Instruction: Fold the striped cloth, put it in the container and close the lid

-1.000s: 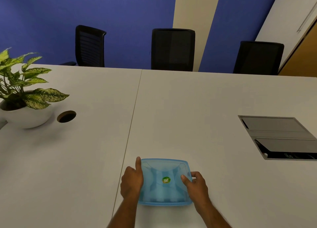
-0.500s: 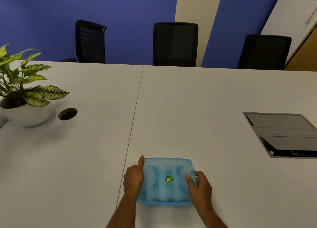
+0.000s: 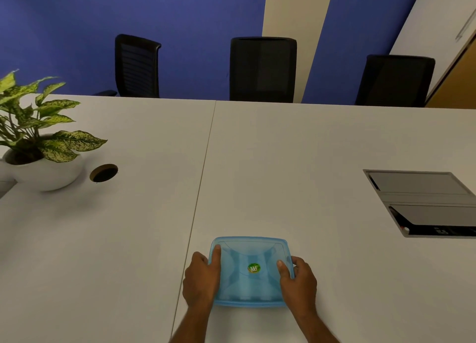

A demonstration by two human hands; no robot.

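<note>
White table (image 3: 283,162) bearing, at far left, a potted plant (image 3: 38,136). Near the front edge, the left hand (image 3: 201,278) and right hand (image 3: 300,281) clasp opposite sides of the blue container (image 3: 251,271), thumbs pressing its lid (image 3: 248,252). Striped cloth indistinct beneath the plastic.

A wide white table (image 3: 283,162) with a seam down its middle stretches toward three black chairs (image 3: 262,69) lined against a blue wall (image 3: 128,12) broken by a cream strip (image 3: 296,10), a potted plant (image 3: 38,141) at left.
</note>
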